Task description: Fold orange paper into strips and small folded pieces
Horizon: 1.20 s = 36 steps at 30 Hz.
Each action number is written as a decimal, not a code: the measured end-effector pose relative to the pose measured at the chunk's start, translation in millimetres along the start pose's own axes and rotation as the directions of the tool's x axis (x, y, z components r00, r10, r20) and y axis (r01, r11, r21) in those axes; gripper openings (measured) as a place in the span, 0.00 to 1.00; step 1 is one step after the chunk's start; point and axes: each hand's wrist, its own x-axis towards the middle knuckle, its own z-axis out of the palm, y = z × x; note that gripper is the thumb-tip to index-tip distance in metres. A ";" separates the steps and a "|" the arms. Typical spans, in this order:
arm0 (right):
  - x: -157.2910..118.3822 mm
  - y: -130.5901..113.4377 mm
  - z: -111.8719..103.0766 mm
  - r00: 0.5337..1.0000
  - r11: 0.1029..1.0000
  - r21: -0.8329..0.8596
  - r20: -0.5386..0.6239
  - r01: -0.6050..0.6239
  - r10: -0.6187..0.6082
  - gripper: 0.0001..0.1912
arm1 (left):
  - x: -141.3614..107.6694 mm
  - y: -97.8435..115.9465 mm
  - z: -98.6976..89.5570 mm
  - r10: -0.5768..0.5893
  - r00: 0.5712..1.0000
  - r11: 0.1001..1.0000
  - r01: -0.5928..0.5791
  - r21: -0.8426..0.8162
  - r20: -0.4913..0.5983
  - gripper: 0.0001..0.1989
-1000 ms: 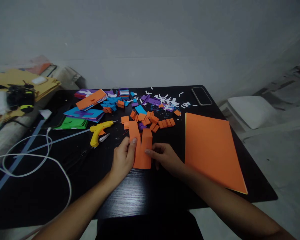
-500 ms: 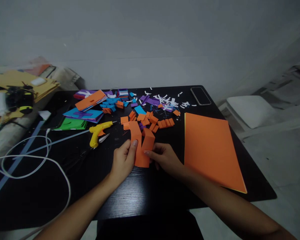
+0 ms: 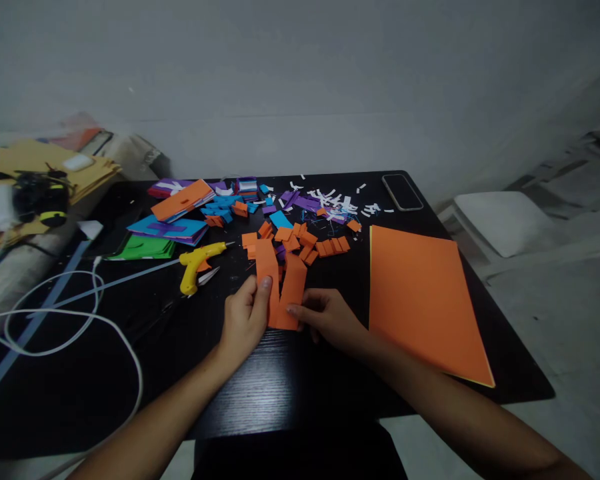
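An orange paper piece (image 3: 293,283), split by a slit into two upright strips that join near the bottom, is held over the black table. My left hand (image 3: 247,313) pinches its left strip, thumb on top. On the right edge, my right hand (image 3: 325,317) grips the other strip between thumb and fingers. Just beyond the paper lie several small folded orange pieces (image 3: 307,239). A large orange sheet (image 3: 420,300), with a yellow edge showing under it, lies to the right of my right hand.
A yellow glue gun (image 3: 195,263) lies left of my hands. Behind it are a green folded paper (image 3: 145,248), blue paper (image 3: 173,230) and an orange-topped stack (image 3: 183,200). White scraps (image 3: 333,200) and a phone (image 3: 403,192) lie farther back. A white cable (image 3: 125,343) loops at left.
The two strips of the orange paper have spread and flattened, with the right strip now more upright. Both hands have shifted very slightly and keep their hold.
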 end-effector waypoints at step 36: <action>-1.8 0.9 2.4 0.991 0.995 -0.076 -0.117 0.058 -0.067 0.23 | 2.7 4.2 -2.2 0.058 0.997 0.993 -0.053 0.103 -0.044 0.19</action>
